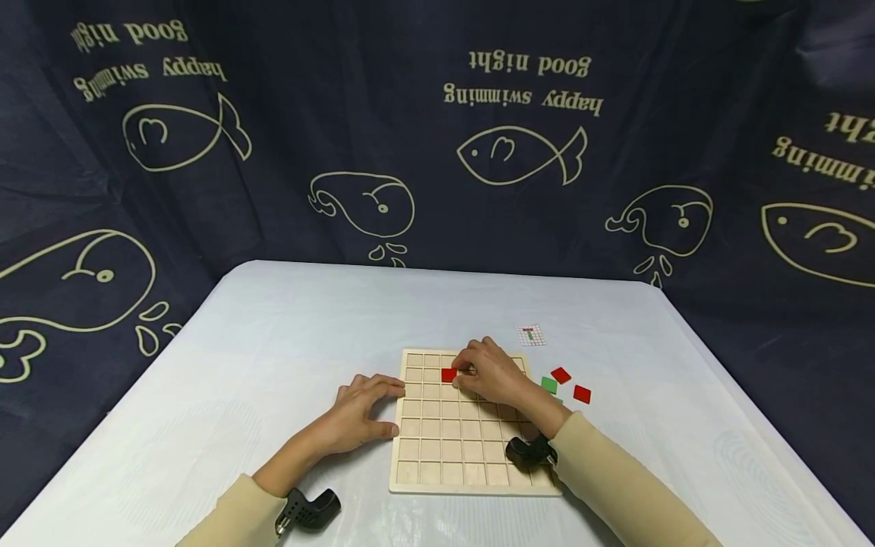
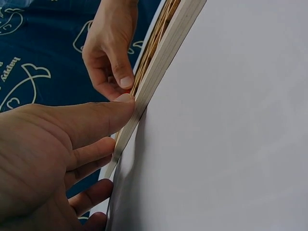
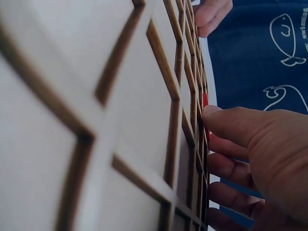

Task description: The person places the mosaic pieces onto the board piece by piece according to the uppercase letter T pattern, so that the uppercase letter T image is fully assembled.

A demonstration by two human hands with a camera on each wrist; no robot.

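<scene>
The right grip pinches a red tile on the gridded board; right of it lie loose tiles; beyond it, rightward, a patterned card; the left grip touches the board's edge.

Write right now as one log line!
left hand: touching left edge of board; right hand: touching red tile; loose tiles: red and green, right of board; small card: beyond board

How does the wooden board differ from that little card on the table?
The board is far bigger than the card. The board is pale wood with raised ridges; the card is whitish with red and green marks. The left hand touches the board, while no hand touches the card. Both carry a grid and lie on the white table.
</scene>
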